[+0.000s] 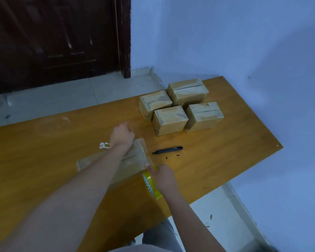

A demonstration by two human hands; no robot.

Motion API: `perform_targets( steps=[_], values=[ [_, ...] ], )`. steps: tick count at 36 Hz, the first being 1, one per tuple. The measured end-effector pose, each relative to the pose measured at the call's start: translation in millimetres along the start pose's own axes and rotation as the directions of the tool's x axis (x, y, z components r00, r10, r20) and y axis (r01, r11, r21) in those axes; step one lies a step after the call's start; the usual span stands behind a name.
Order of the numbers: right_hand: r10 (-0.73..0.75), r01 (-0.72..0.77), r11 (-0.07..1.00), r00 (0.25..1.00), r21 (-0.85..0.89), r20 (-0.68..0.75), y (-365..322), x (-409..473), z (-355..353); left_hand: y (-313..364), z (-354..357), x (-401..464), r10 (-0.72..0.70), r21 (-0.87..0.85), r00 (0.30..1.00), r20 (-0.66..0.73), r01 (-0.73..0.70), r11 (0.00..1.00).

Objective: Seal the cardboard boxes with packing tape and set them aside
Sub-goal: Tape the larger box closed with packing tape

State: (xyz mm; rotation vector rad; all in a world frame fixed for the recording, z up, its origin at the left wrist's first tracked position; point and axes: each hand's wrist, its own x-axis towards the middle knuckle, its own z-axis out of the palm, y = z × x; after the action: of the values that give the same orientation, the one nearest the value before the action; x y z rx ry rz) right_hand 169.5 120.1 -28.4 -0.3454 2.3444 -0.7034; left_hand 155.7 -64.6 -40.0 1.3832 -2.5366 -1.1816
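Orange-brown wooden tabletop fills the middle of a pale blue room, and on it, near its front edge, lies the brown cardboard box being sealed. Across that box reaches the left hand, resting at the box's far end; its fingers are curled, but blur hides whether they pinch anything. At the box's near right corner the right hand grips a yellow roll of packing tape. Just right of the box lies a black utility knife. Farther back stand four brown taped boxes, clustered together. A dark wooden door stands behind.
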Motion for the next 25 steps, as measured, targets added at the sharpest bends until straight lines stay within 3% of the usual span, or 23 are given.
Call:
perform_targets(
  steps=[2, 4, 7, 10, 14, 18, 22, 25],
  values=[
    [-0.029, 0.029, 0.998, 1.0, 0.059, 0.0, -1, 4, 6, -1, -2, -9, 0.239, -0.083, 0.947, -0.216, -0.262, 0.962],
    [-0.049, 0.051, 0.984, 0.999, 0.171, -0.015, -7, 6, 12, -3, -10, -16, 0.399, -0.033, 0.856, -0.327, -0.433, 0.901],
    [-0.075, 0.036, 0.862, 0.996, 0.505, 0.056, -13, 6, 15, -17, -15, -30, 0.492, 0.087, 0.819, -0.296, -0.49, 0.867],
    [-0.188, 0.045, 0.764, 0.97, 0.644, 0.156, -7, 6, 14, -38, -6, -51, 0.548, 0.264, 0.83, -0.102, -0.509, 0.819],
    [-0.286, 0.158, 0.776, 0.951, 0.611, 0.118, 12, 10, 24, -61, 7, -72, 0.503, 0.355, 0.861, 0.075, -0.495, 0.793],
    [-0.281, 0.25, 0.88, 0.959, 0.403, 0.018, 20, 16, 35, -61, 6, -80, 0.447, 0.361, 0.881, 0.153, -0.471, 0.805],
    [-0.171, 0.17, 0.985, 0.985, 0.027, 0.038, 29, 18, 50, -63, 12, -81, 0.488, 0.512, 0.854, 0.179, -0.505, 0.695],
    [-0.155, 0.155, 0.988, 0.988, 0.029, 0.021, 37, 11, 62, -67, 17, -83, 0.518, 0.564, 0.842, 0.151, -0.503, 0.655]
  ],
)
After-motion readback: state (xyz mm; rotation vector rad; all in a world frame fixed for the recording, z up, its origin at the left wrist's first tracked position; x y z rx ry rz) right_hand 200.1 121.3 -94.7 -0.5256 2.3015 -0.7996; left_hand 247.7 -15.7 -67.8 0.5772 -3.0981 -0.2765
